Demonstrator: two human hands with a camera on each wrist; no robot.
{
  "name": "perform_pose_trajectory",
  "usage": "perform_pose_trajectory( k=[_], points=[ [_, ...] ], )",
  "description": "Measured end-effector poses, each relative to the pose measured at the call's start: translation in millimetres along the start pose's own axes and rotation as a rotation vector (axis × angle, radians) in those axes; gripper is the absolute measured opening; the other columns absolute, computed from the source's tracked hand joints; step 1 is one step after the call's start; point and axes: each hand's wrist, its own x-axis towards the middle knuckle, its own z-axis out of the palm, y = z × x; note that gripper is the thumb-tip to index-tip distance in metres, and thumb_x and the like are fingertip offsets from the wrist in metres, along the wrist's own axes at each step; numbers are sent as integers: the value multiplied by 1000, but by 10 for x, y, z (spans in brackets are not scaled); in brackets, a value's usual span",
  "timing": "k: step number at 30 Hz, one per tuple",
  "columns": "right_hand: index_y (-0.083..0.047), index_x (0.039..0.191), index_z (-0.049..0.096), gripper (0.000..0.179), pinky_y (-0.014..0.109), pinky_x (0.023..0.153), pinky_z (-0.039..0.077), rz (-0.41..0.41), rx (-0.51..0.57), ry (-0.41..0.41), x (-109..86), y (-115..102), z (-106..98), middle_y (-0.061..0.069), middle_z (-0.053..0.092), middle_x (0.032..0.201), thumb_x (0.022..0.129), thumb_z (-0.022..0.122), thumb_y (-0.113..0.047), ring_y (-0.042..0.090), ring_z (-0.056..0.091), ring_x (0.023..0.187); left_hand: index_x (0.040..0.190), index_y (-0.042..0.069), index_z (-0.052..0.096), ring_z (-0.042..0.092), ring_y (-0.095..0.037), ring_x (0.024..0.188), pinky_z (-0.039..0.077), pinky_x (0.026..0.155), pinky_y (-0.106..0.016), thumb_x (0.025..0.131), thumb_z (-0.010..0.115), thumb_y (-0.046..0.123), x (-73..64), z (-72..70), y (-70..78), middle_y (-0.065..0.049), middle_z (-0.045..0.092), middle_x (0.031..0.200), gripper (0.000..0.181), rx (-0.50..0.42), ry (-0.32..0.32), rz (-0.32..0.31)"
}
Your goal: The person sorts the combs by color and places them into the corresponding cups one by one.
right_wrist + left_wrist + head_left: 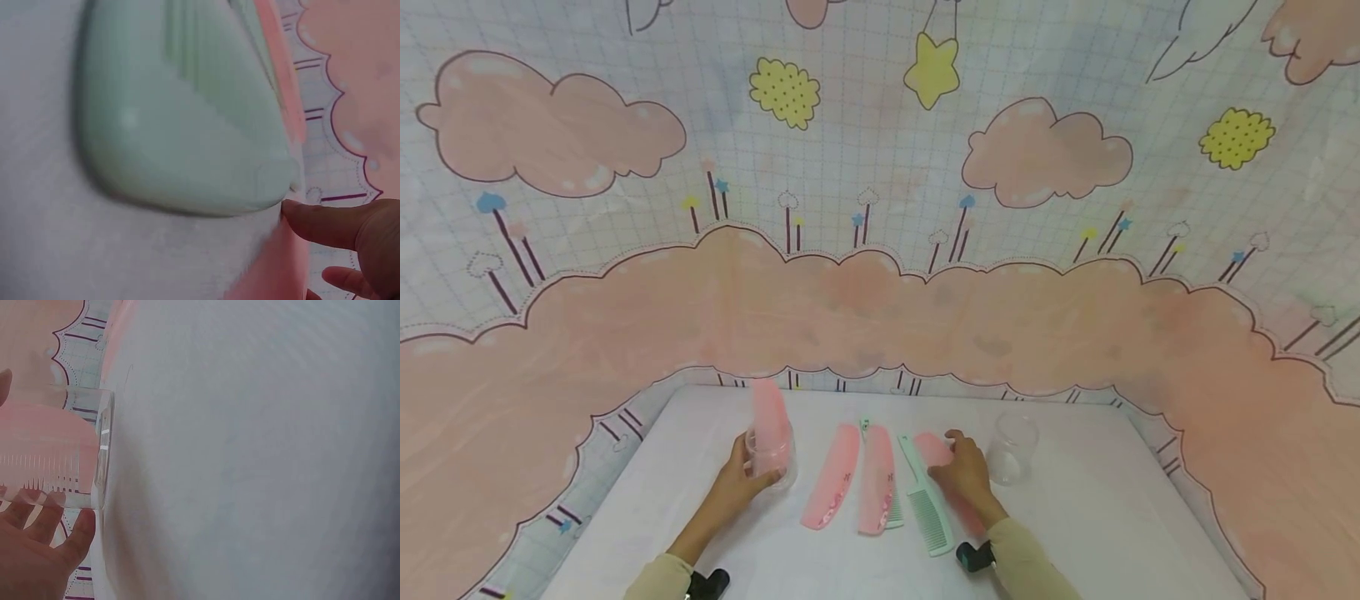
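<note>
My left hand (747,477) grips a clear plastic cup (781,473) at the left of the table, fingers and thumb around its wall. A pink comb (770,417) stands upright in that cup; through the clear wall its teeth show in the left wrist view. My right hand (964,471) is over another pink comb (934,450), which lies on the table. Its thumb (319,222) reaches the comb's edge, with the fingers spread apart from it. Left of this hand lies a light green comb (927,508) with a handle.
Two pink combs, one at the left (833,479) and one nearer the middle (876,483), lie on the white table (1075,525). Another green comb (895,510) is partly hidden under the middle one. A second clear cup (1012,450) stands just right of my right hand.
</note>
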Motion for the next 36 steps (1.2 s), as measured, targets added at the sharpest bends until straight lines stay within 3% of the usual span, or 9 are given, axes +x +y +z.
perform_pose_trajectory(
  k=[12,21,36],
  points=[
    [-3,132,53,66,52,95,53,59,34,-56,19,1,-52,26,62,126,74,82,-13,40,62,113,154,6,8,34,-54,139,39,108,-62,88,72,36,3,-3,-14,-32,24,156,96,-9,-8,-3],
    [1,123,61,47,33,70,54,18,95,-55,16,28,-165,15,66,95,81,76,-12,23,58,80,154,6,7,33,-53,140,39,109,-61,88,72,40,14,-9,-17,-32,23,157,99,-3,-16,-20],
    [-1,118,64,38,24,57,47,-55,159,-5,-89,-101,-391,13,67,90,84,74,-15,18,57,72,154,6,8,36,-55,137,43,106,-61,88,72,39,-9,-3,-20,-33,23,156,98,-12,-9,-12]
  ],
)
